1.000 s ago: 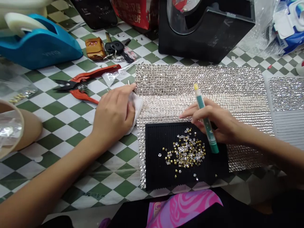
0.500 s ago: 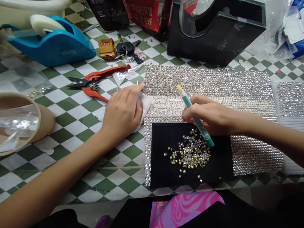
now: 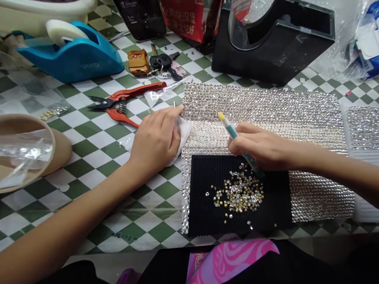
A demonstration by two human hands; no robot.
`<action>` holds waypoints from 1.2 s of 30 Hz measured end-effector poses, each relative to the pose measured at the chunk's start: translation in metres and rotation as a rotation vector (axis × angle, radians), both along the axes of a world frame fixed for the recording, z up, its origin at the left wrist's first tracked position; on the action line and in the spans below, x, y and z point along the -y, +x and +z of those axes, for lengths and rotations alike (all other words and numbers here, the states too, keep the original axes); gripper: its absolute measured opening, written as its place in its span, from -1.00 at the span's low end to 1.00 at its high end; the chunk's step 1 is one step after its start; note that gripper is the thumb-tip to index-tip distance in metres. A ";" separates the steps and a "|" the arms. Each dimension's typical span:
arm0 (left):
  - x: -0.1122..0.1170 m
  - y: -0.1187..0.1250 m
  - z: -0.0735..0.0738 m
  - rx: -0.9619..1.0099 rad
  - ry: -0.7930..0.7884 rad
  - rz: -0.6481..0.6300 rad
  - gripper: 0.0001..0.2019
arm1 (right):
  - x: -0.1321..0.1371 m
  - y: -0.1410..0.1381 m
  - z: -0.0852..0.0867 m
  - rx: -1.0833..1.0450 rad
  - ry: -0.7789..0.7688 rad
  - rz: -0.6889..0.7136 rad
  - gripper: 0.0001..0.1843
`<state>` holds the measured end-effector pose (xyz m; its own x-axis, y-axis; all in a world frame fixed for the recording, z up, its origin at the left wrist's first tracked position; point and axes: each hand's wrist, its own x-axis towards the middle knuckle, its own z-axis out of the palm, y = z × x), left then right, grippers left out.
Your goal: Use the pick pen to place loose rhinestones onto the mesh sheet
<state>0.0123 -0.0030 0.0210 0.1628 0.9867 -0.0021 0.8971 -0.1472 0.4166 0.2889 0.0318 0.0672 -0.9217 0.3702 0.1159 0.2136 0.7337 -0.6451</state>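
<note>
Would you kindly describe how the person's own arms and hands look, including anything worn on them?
The left hand and right hand are both ungloved, and the forearms are bare, with no sleeve, watch or bracelet in view. Below them shows dark clothing with a swirled pink and purple panel.

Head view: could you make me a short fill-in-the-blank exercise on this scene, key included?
1. The right hand holds a teal pen whose far tip is ____.
2. Loose rhinestones lie on a ____ ridged tray.
3. In the picture, the orange-handled cutters lie to the ____ of the rhinestone sheet.
4. The VIVID tape dispenser is ____.

Missing words: yellow; black; left; blue.
</note>
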 end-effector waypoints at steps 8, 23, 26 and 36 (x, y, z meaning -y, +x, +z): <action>0.001 -0.002 -0.003 0.021 0.055 -0.016 -0.45 | 0.006 0.012 0.004 -0.212 -0.170 -0.307 -0.81; -0.001 0.003 0.006 -0.052 -0.081 0.024 -0.37 | 0.017 0.013 0.000 -0.211 -0.346 -0.479 -0.88; 0.000 0.002 0.006 -0.069 -0.031 -0.007 -0.39 | 0.017 0.013 -0.002 -0.211 -0.350 -0.503 -0.87; 0.001 -0.004 -0.010 -0.129 0.156 -0.064 -0.49 | 0.017 0.009 -0.001 -0.256 -0.345 -0.513 -0.83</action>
